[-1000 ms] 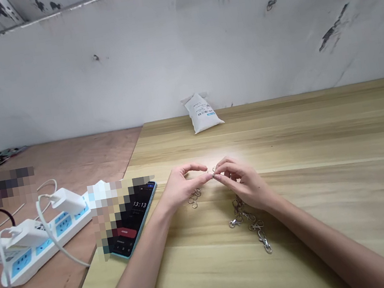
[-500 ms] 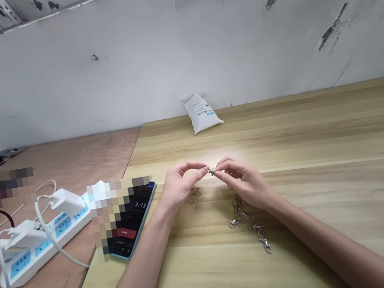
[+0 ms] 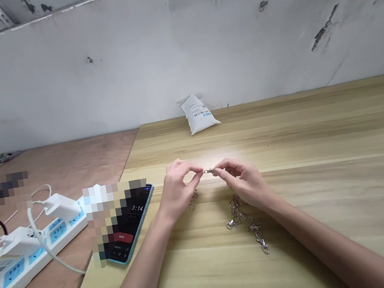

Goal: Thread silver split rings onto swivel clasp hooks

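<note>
1. Silver metal piece point(image 3: 209, 171) is held between both hands, lifted just above the desk point(image 3: 324, 141), about midway between the far and near edges and left of centre. Too small to tell if it's a ring, a clasp or both joined.
2. Left hand point(image 3: 177, 191): thumb and index tips are pinched on the piece's left end and the other fingers are loosely curled. The forearm runs back toward the near edge.
3. Right hand point(image 3: 247, 183): thumb and index tips are nipped on the piece's right end and the remaining fingers are bent under. The two hands' fingertips almost meet.
4. Small rings point(image 3: 192, 202) lie loose on the desk just below the left hand, partly hidden by it.
5. Pile of clasps point(image 3: 243, 216) lies on the desk just beside the right wrist, on the near-edge side. 1 clasp trails out of it toward the near edge.
6. Phone point(image 3: 131, 220) lies flat at the desk's left edge, near the left forearm. Its screen is lit and reads 3:14, and its left part is pixelated.
7. White power strip point(image 3: 28, 247) sits on the brown board point(image 3: 70, 164) left of the desk, with 2 white chargers plugged in and white cables looping off.
8. White pouch point(image 3: 198, 113) with a barcode label leans at the desk's far edge by the wall, well apart from the hands.
</note>
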`<state>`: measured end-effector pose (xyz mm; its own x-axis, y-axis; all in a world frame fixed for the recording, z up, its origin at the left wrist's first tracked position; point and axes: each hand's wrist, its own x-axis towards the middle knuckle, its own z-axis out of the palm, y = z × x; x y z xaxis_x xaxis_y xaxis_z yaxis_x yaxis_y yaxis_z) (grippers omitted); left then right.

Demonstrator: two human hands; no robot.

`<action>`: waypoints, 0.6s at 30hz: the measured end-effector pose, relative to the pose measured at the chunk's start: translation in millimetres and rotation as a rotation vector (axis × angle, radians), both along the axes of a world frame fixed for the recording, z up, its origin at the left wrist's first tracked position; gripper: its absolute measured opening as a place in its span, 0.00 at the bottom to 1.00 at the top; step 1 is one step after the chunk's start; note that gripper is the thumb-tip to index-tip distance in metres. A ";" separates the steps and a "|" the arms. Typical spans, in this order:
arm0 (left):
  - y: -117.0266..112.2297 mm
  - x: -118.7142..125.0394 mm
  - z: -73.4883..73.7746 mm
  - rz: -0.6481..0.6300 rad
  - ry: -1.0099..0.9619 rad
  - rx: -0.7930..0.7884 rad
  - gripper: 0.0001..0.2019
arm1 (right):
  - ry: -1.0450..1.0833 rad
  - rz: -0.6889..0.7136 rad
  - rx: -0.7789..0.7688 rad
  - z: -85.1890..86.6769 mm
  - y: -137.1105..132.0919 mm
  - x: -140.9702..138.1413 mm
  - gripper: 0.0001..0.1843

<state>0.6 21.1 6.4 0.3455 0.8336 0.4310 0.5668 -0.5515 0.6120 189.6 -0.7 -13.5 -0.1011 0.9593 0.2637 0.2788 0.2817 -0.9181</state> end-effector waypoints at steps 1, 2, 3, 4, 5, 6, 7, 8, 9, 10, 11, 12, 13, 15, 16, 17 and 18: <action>-0.4 0.7 -1.0 -0.007 0.071 0.067 0.05 | 0.001 -0.002 -0.003 -0.3 0.0 -0.7 0.14; -0.9 1.5 -1.8 -0.011 0.139 0.127 0.06 | 0.004 -0.001 -0.008 -1.1 0.1 -1.4 0.14; -1.6 2.4 -2.5 -0.016 0.198 0.177 0.06 | 0.012 0.003 -0.019 -2.2 0.2 -2.0 0.14; -2.4 3.3 -3.1 -0.020 0.244 0.215 0.07 | 0.026 0.010 -0.034 -3.4 0.2 -2.5 0.14; -3.1 4.0 -3.4 -0.025 0.274 0.240 0.09 | 0.047 0.019 -0.052 -4.5 0.2 -2.8 0.14; -3.8 4.5 -3.6 -0.031 0.286 0.249 0.11 | 0.071 0.025 -0.071 -5.1 0.2 -2.9 0.14; -4.2 4.8 -3.7 -0.035 0.278 0.242 0.13 | 0.095 0.028 -0.087 -5.4 0.2 -2.8 0.14; -4.4 4.9 -3.7 -0.034 0.249 0.220 0.14 | 0.115 0.026 -0.099 -5.0 0.2 -2.6 0.14; -4.2 4.7 -3.6 -0.027 0.207 0.184 0.15 | 0.130 0.022 -0.106 -4.2 0.2 -2.2 0.14; -3.8 4.5 -3.5 -0.017 0.161 0.136 0.16 | 0.141 0.017 -0.113 -2.9 0.4 -1.8 0.15; -3.1 4.2 -3.3 -0.007 0.118 0.081 0.15 | 0.151 0.015 -0.121 -1.5 0.5 -1.5 0.15; -2.4 3.9 -3.0 0.000 0.084 0.025 0.13 | 0.163 0.017 -0.129 0.0 0.7 -1.1 0.15; -1.7 3.6 -2.5 0.004 0.061 -0.027 0.10 | 0.177 0.021 -0.138 1.2 1.0 -0.8 0.15; -0.5 3.0 -1.1 0.009 0.029 -0.102 0.06 | 0.202 0.029 -0.153 2.9 1.7 -0.2 0.16; -0.1 2.7 -0.3 0.013 0.013 -0.122 0.06 | 0.210 0.029 -0.159 3.1 2.2 0.1 0.16; 0.2 2.3 0.5 0.020 -0.002 -0.134 0.06 | 0.214 0.028 -0.163 3.0 2.6 0.4 0.16; 0.3 1.9 1.2 0.028 -0.015 -0.139 0.06 | 0.212 0.026 -0.169 2.7 3.1 0.7 0.17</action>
